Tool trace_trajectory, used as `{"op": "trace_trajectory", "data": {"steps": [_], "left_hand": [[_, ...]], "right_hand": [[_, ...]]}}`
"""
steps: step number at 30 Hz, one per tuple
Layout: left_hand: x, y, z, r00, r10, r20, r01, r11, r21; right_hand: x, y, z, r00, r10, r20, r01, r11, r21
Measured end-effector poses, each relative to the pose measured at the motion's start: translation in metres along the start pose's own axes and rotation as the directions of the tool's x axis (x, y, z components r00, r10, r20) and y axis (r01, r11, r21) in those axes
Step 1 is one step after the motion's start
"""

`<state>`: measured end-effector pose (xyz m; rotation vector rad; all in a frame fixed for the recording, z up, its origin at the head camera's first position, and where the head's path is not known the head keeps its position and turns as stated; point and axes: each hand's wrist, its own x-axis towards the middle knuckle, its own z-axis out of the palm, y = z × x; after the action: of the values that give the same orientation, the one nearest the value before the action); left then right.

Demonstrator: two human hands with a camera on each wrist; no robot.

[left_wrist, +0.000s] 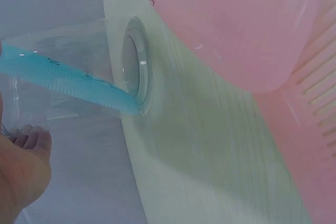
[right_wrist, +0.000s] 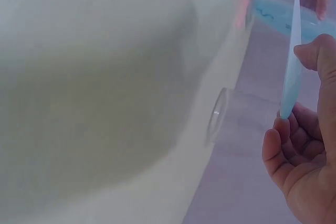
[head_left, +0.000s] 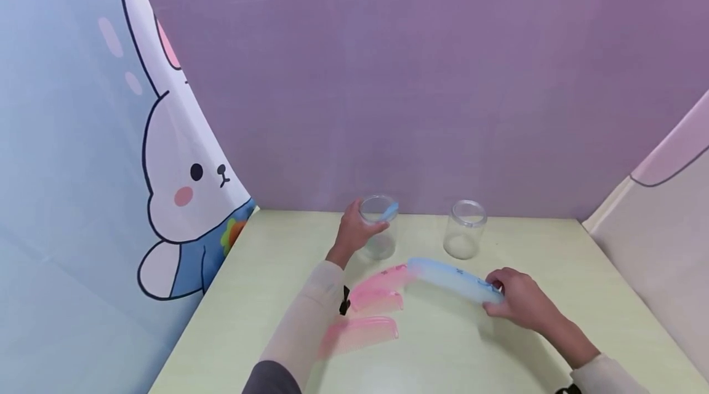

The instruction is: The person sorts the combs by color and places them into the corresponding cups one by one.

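My left hand [head_left: 356, 231] grips a clear cup [head_left: 381, 247] near its rim, thumb across the front. Inside that cup a blue comb [left_wrist: 68, 74] leans, its lower end at the base and its upper end at the rim. Out to the right, my right hand [head_left: 523, 298] pinches another blue comb [head_left: 451, 277] by one end between thumb and fingers. The comb is raised over the table and points left, its far end overlapping a pink comb [head_left: 376, 285] in the head view. The right wrist view shows this comb edge-on.
A second clear cup [head_left: 464, 237] stands upright at the back right. More pink combs lie near my left forearm, one of them a pink comb [head_left: 362, 333] toward the front. Behind the pale table [head_left: 443, 351] rises a purple cloth backdrop [head_left: 388, 104], with printed cloth on the left.
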<state>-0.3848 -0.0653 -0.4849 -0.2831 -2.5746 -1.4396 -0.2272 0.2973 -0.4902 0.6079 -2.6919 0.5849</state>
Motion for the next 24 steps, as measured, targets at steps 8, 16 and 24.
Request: {"op": "trace_trajectory", "data": {"steps": [8,16,24], "left_hand": [[-0.003,0.005,-0.002,1.000,-0.017,0.012,0.017,1.000,0.009],[-0.001,0.004,-0.002,1.000,-0.019,0.003,0.019,1.000,0.021],[0.000,0.000,0.000,1.000,-0.018,0.006,0.018,0.999,0.033]], "right_hand": [[0.017,-0.006,-0.007,1.000,0.026,0.008,-0.026,1.000,-0.016],[0.033,-0.009,-0.015,0.999,0.042,0.003,-0.042,0.999,-0.007],[0.043,-0.009,-0.016,0.997,0.073,-0.001,-0.073,0.997,-0.011]]}}
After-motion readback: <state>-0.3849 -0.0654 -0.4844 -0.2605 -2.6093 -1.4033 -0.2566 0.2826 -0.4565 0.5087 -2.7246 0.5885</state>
